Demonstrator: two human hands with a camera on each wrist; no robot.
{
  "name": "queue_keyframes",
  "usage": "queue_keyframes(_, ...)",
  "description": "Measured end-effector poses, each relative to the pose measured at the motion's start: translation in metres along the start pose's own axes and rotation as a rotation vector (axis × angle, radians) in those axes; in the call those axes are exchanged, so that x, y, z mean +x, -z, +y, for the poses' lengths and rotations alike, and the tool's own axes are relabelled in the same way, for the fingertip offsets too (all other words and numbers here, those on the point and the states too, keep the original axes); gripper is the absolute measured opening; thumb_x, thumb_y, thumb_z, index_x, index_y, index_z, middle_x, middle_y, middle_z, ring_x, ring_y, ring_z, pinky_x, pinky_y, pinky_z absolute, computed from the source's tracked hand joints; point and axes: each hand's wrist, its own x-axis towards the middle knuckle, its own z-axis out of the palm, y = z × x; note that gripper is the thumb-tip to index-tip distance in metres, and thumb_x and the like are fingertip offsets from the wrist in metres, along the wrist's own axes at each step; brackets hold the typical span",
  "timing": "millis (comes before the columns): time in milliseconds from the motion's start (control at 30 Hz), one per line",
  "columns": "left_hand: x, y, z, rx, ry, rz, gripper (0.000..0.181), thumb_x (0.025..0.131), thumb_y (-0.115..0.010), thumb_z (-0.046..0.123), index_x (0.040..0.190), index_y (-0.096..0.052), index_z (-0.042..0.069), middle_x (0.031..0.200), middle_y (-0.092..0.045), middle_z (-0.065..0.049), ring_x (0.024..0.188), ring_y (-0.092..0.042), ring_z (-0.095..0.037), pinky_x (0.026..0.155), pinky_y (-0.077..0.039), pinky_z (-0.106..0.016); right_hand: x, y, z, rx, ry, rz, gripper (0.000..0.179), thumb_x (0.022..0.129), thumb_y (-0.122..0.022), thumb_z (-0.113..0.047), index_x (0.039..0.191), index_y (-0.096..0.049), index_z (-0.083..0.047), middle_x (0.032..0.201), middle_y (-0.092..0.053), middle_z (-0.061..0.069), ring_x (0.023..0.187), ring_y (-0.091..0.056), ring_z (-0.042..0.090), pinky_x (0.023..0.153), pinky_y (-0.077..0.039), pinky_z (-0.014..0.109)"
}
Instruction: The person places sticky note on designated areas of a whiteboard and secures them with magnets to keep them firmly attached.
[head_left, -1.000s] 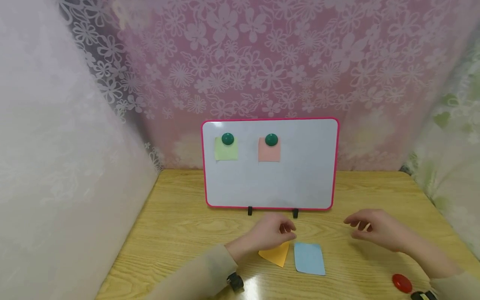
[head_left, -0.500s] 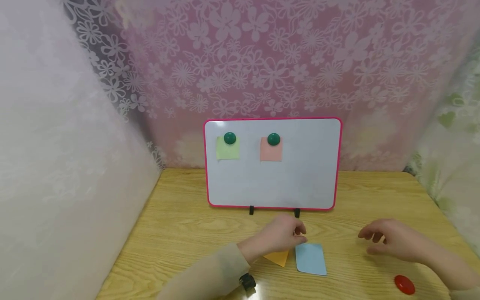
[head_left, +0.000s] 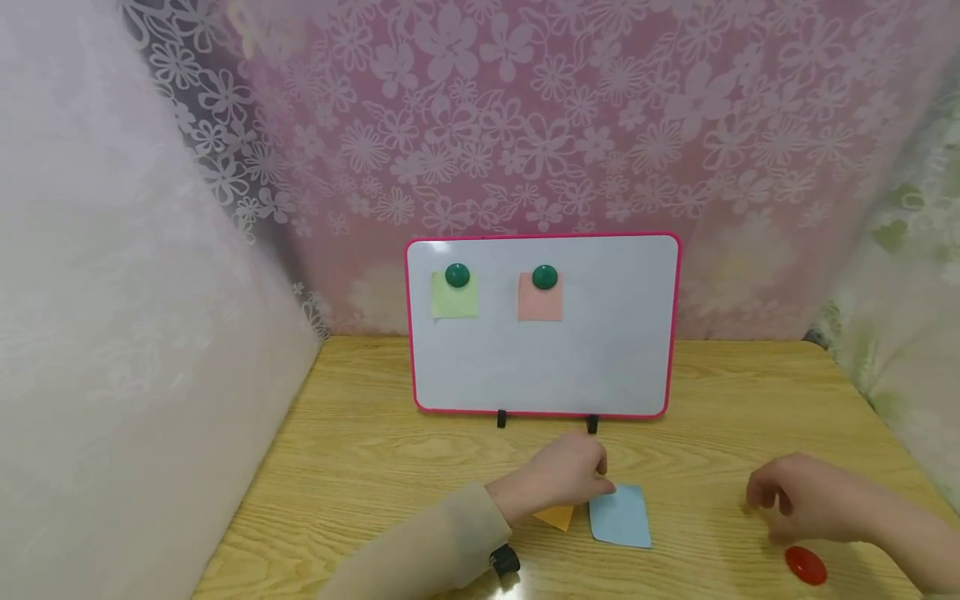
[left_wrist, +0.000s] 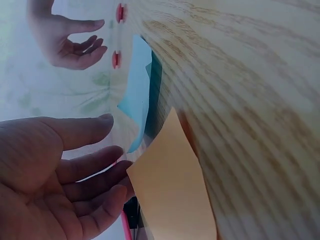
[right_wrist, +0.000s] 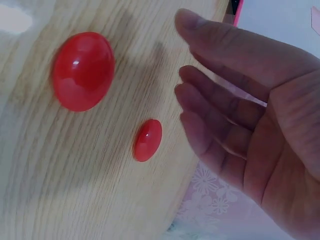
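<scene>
My left hand (head_left: 566,475) hovers over the far left corner of a light blue sticky note (head_left: 622,518), its thumb and fingers bent and apart. In the left wrist view a gap shows between this hand (left_wrist: 60,180) and the blue note (left_wrist: 137,90), which has a raised edge. An orange sticky note (head_left: 556,517) lies partly hidden under the left wrist. Over on the right, my right hand (head_left: 817,500) is above the table near a round red magnet (head_left: 806,566). The right wrist view has two red magnets (right_wrist: 84,71) on the wood, with the relaxed fingers holding nothing.
A pink-framed whiteboard (head_left: 600,358) stands at the back on black feet (head_left: 502,419). Green magnets (head_left: 457,275) hold a green note (head_left: 454,304) and a pink note (head_left: 540,307) on it. Floral-patterned walls (head_left: 525,125) surround the wooden table (head_left: 360,467).
My left hand has moved right, from above the orange note to the blue note's corner. My right hand has moved right and nearer to me, towards the red magnet.
</scene>
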Motion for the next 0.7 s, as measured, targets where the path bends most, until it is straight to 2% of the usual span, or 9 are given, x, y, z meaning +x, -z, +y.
queue_keyframes(133,0.0,0.0,0.001,-0.003,0.037,-0.01,0.024,0.095,-0.084,0.032,0.079,-0.074,0.017,0.072,-0.063,0.012,0.064,-0.053,-0.002,0.059,-0.046,-0.016,-0.006,-0.003,0.0,0.071,-0.042,-0.052,0.026,0.082,-0.091,-0.014,0.102,-0.075,-0.018,0.093,-0.064,-0.014,0.068,-0.048,0.0,0.058,-0.045,0.027)
queue_keyframes(233,-0.001,0.0,0.002,0.01,0.042,-0.01,0.032,0.095,-0.085,0.03,0.07,-0.068,0.018,0.065,-0.057,0.012,0.058,-0.049,-0.003,0.055,-0.043,-0.016,-0.011,-0.006,0.0,0.113,-0.066,-0.079,0.031,0.078,-0.09,-0.009,0.098,-0.07,-0.018,0.09,-0.061,-0.013,0.063,-0.04,0.0,0.056,-0.042,0.027)
queue_keyframes(367,0.001,-0.002,0.003,0.026,0.04,-0.008,0.045,0.095,-0.084,0.03,0.061,-0.058,0.017,0.056,-0.044,0.011,0.053,-0.041,-0.004,0.05,-0.038,-0.017,-0.014,-0.012,0.0,0.097,-0.064,-0.07,0.039,0.067,-0.089,-0.002,0.089,-0.061,-0.018,0.08,-0.053,-0.015,0.062,-0.031,0.001,0.056,-0.037,0.026)
queue_keyframes(533,0.005,-0.007,0.003,0.049,0.072,0.001,0.054,0.095,-0.084,0.031,0.057,-0.048,0.016,0.054,-0.034,0.008,0.051,-0.036,-0.005,0.047,-0.034,-0.019,-0.014,-0.018,-0.003,0.169,-0.108,-0.088,0.042,0.058,-0.081,0.009,0.083,-0.054,-0.011,0.072,-0.036,-0.012,0.061,-0.024,0.006,0.052,-0.024,0.03)
queue_keyframes(700,0.009,-0.01,0.003,0.082,0.097,0.006,0.051,0.094,-0.084,0.03,0.06,-0.05,0.017,0.057,-0.035,0.007,0.05,-0.036,-0.006,0.045,-0.034,-0.02,-0.013,-0.021,-0.007,0.16,-0.196,-0.107,0.044,0.053,-0.076,0.012,0.082,-0.051,-0.011,0.071,-0.031,-0.008,0.06,-0.02,0.012,0.052,-0.018,0.032)
